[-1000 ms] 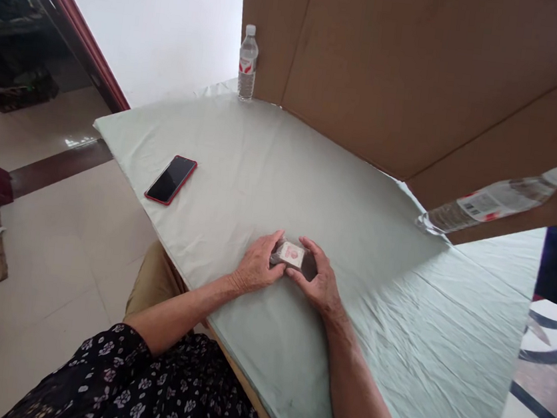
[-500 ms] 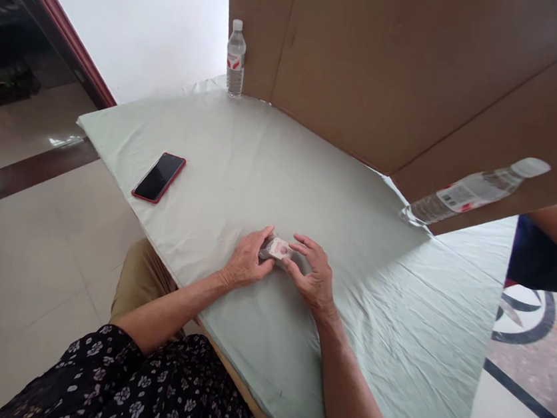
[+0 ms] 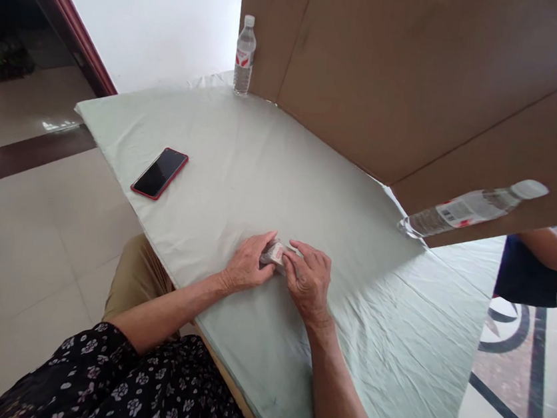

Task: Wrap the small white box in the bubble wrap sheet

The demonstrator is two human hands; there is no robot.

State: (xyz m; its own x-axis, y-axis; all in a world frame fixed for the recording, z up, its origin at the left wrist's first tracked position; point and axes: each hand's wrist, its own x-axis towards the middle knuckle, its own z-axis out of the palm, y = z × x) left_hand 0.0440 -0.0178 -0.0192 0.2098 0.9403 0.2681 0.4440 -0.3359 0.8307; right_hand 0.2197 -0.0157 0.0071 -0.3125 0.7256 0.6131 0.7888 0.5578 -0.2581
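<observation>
A small packet in clear plastic, with a white label printed in red, lies between my hands low over the cloth-covered table. What is inside it is too small to make out. My left hand grips its left end, thumb on the near side and fingers on the far side. At the right end, the thumb and index finger of my right hand are closed on the packet's edge, partly covering the label.
A red-edged phone lies flat at the left. One water bottle stands at the back and another bottle stands at the right, both against a tall cardboard panel. Beyond the panel, another person's arm shows.
My right hand has come in from the right, and its thumb and index finger have closed on the packet. My left hand keeps its grip. The view has shifted slightly.
</observation>
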